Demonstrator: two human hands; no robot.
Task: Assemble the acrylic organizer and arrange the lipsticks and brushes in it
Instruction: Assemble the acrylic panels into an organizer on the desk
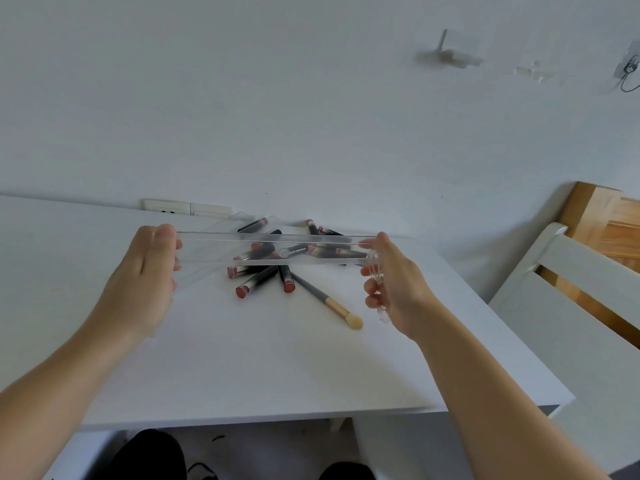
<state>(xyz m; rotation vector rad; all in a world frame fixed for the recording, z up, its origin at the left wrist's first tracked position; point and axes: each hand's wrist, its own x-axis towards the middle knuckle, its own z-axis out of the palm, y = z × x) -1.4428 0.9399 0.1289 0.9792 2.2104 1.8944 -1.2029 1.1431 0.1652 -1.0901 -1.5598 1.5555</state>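
Note:
I hold a long clear acrylic panel level above the white table, one hand at each end. My left hand grips its left end, thumb on top. My right hand pinches the right end and also has a small clear acrylic piece curled in its fingers. Under the panel lies a heap of several black lipsticks with red tips. A black-handled makeup brush with a pale head lies to their right. More clear acrylic parts rest behind the heap near the wall.
A white wall rises right behind the table, with a socket strip at its foot. A white chair and a wooden frame stand to the right. The table's front edge runs near my knees.

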